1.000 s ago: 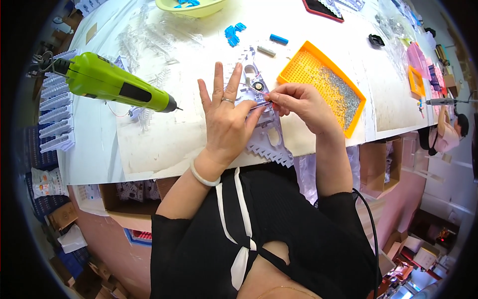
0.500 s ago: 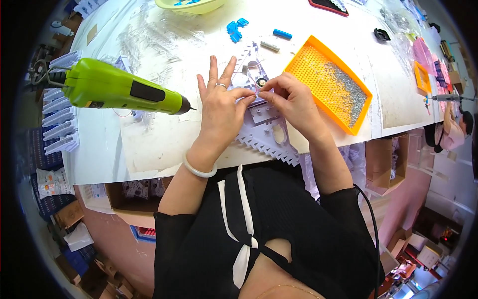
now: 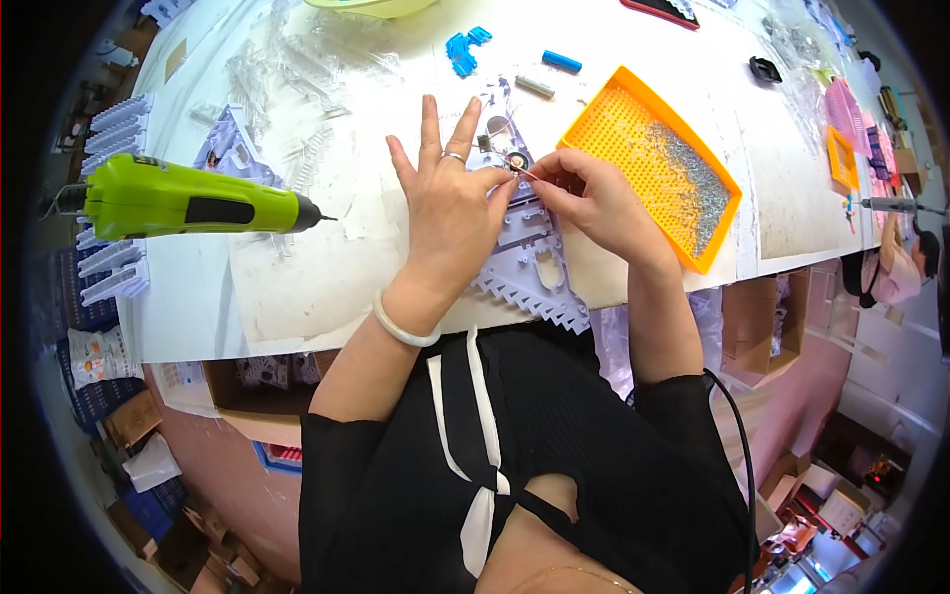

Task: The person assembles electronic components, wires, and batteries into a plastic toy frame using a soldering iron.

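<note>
Left hand: flat on the plate, fingers spread wide, gripping nothing; thumb tip just beside the disc.
Right hand: fingertips pinched together at the disc, at 3 o'clock from the left thumb.
Plate: pale purple, toothed edge, under both hands at the table's near rim.
Tray: orange, at 2 o'clock from the right hand.
Driver: green, at 9 o'clock, well apart.
Hidden: what the right fingertips pinch is too small to tell; the plate's upper part lies beneath the palms.
</note>
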Action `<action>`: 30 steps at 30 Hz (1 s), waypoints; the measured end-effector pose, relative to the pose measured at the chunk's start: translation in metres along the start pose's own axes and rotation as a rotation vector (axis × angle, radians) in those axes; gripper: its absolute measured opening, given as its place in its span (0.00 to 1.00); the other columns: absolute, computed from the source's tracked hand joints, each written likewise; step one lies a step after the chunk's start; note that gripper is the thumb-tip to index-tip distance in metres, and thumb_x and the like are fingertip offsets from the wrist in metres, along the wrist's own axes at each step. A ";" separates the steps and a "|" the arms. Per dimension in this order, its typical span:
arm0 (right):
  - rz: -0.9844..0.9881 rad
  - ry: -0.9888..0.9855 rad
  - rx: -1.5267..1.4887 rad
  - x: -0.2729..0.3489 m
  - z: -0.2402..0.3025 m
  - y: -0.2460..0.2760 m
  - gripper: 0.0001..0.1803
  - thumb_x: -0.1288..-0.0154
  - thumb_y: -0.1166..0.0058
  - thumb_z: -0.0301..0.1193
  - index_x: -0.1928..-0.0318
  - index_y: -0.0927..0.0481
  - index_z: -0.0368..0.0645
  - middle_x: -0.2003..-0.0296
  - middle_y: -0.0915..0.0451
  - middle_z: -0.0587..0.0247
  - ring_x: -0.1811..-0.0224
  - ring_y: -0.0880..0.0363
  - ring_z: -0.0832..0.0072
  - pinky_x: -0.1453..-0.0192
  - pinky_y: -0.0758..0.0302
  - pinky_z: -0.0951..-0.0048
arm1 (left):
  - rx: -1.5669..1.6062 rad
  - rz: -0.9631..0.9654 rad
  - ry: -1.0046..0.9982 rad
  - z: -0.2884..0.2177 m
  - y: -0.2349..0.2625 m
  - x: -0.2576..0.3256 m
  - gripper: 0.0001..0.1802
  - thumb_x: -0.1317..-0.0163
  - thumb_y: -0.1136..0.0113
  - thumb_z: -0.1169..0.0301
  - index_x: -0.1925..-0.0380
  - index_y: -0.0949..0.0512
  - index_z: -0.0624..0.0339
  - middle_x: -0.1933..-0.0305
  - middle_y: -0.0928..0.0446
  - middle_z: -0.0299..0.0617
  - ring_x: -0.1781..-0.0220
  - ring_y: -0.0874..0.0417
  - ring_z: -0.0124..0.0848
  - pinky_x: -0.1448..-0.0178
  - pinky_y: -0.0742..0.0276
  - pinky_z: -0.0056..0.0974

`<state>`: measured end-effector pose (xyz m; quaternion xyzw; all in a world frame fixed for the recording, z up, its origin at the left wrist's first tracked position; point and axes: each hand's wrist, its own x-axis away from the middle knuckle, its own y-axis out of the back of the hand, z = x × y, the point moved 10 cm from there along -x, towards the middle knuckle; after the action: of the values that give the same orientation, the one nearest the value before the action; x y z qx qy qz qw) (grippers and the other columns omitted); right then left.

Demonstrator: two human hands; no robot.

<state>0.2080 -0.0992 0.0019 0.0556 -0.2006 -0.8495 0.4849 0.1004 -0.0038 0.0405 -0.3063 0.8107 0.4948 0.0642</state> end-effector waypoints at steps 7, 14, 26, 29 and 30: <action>-0.074 0.228 0.345 -0.004 0.027 -0.001 0.09 0.32 0.38 0.28 0.56 0.18 0.35 0.67 0.21 0.59 0.68 0.21 0.69 0.63 0.25 0.71 | 0.037 -0.025 -0.003 -0.001 -0.008 0.002 0.03 0.44 0.29 0.68 0.72 0.09 0.50 0.25 0.31 0.48 0.16 0.53 0.56 0.23 0.68 0.77; 0.051 0.383 0.508 -0.011 0.039 -0.010 0.07 0.32 0.39 0.28 0.60 0.19 0.37 0.63 0.22 0.55 0.63 0.19 0.57 0.59 0.23 0.63 | -0.035 0.013 0.028 0.002 0.007 0.007 0.07 0.41 0.29 0.68 0.63 0.09 0.50 0.23 0.33 0.43 0.16 0.48 0.52 0.21 0.62 0.72; 0.077 0.365 0.535 -0.016 0.034 -0.016 0.08 0.31 0.41 0.32 0.59 0.18 0.39 0.60 0.21 0.57 0.61 0.17 0.55 0.56 0.20 0.59 | 0.181 0.007 0.074 0.030 0.024 0.040 0.11 0.39 0.32 0.75 0.56 0.14 0.61 0.28 0.29 0.52 0.23 0.33 0.53 0.24 0.37 0.58; 0.083 0.375 0.582 -0.017 0.038 -0.019 0.07 0.31 0.40 0.29 0.58 0.19 0.39 0.61 0.22 0.58 0.62 0.17 0.60 0.58 0.22 0.64 | 0.333 -0.011 0.144 0.038 0.021 0.042 0.14 0.38 0.33 0.76 0.52 0.16 0.64 0.30 0.28 0.54 0.26 0.30 0.56 0.26 0.32 0.52; 0.098 0.371 0.587 -0.017 0.038 -0.020 0.07 0.31 0.40 0.30 0.58 0.18 0.39 0.60 0.21 0.57 0.61 0.17 0.57 0.56 0.21 0.62 | 0.335 -0.011 0.142 0.039 0.021 0.042 0.14 0.38 0.33 0.76 0.52 0.16 0.64 0.30 0.28 0.54 0.26 0.30 0.56 0.26 0.32 0.52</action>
<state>0.1900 -0.0649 0.0270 0.3364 -0.3472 -0.7066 0.5168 0.0475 0.0173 0.0197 -0.3302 0.8826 0.3295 0.0596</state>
